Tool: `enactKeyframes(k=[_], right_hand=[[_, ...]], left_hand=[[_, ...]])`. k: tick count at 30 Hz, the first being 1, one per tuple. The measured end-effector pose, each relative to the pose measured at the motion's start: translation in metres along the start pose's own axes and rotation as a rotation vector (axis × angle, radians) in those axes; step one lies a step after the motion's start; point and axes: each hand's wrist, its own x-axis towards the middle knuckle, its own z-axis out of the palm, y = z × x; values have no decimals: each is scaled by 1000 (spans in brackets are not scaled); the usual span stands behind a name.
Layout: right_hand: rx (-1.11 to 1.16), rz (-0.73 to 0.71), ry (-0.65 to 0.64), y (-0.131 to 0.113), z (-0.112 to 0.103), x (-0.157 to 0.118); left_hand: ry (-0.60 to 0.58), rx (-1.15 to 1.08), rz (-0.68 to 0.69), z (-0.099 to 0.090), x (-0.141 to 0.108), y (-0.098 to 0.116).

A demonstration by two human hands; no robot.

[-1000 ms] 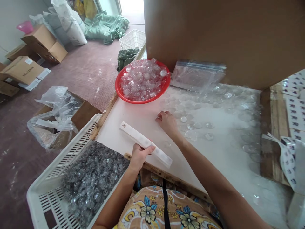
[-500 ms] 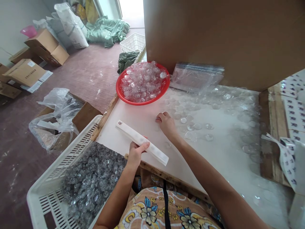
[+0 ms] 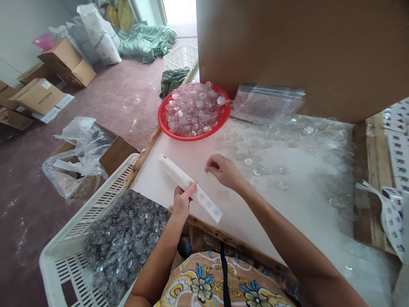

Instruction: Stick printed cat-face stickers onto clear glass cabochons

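My left hand [image 3: 182, 201] is closed round a long white sticker strip [image 3: 204, 204], folded, with a small dark print at its far end and greyish spots showing near its lower end. The thumb lies on top of it. To its right, my right hand [image 3: 220, 169] hovers low over the white tabletop [image 3: 153, 175], thumb and forefinger pinched together. Whatever is between these fingertips is too small to make out. Clear round discs [image 3: 257, 171] lie scattered on the table just right of this hand.
A red basin [image 3: 194, 137] heaped with clear discs stands at the table's far left. Behind rises a cardboard wall [image 3: 287, 51], with a clear zip bag [image 3: 266, 104] before it. A white crate [image 3: 57, 247] of clear plastic pieces sits at left. Printed sticker sheets [image 3: 398, 157] lie at right.
My right hand has moved slightly left and its wrist has turned. The sticker strip in my left hand has tilted, so more of its spotted side shows.
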Motion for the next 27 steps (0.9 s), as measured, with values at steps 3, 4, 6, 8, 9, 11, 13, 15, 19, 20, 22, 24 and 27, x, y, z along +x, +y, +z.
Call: enactKeyframes(k=[3, 4, 6, 8, 9, 11, 13, 15, 19, 20, 22, 24, 27], right_hand=[[60, -35, -87, -18, -3, -11], [57, -47, -94, -21, -4, -14], [42, -71, -97, -25, -3, -18], [31, -87, -103, -26, -2, -21], [30, -92, -107, -26, -2, -23], [43, -98, -115, -27, -1, -26], [67, -105, -115, -28, -1, -28], [117, -117, -107, -27, 0, -30], [440, -87, -106, -21, 8, -35], [555, -62, -111, -19, 12, -36], [749, -10, -100, -19, 18, -39], [866, 19, -44, -20, 24, -40], [947, 60, 65, -25, 24, -39]], left_hand=[[-89, 57, 72, 8, -2, 8], [-127, 77, 98, 10, -4, 10], [-176, 115, 125, 14, -7, 14], [-175, 149, 122, 15, -9, 16], [-162, 161, 117, 15, -9, 16], [-135, 165, 102, 14, -9, 14], [-116, 141, 75, 12, -8, 12], [-111, 94, 36, 12, -8, 10], [-153, 15, 29, 14, -12, 9], [-168, 13, 40, 15, -13, 10], [-196, 30, 60, 18, -16, 13], [-216, 61, 75, 20, -17, 17], [-227, 105, 107, 21, -18, 21]])
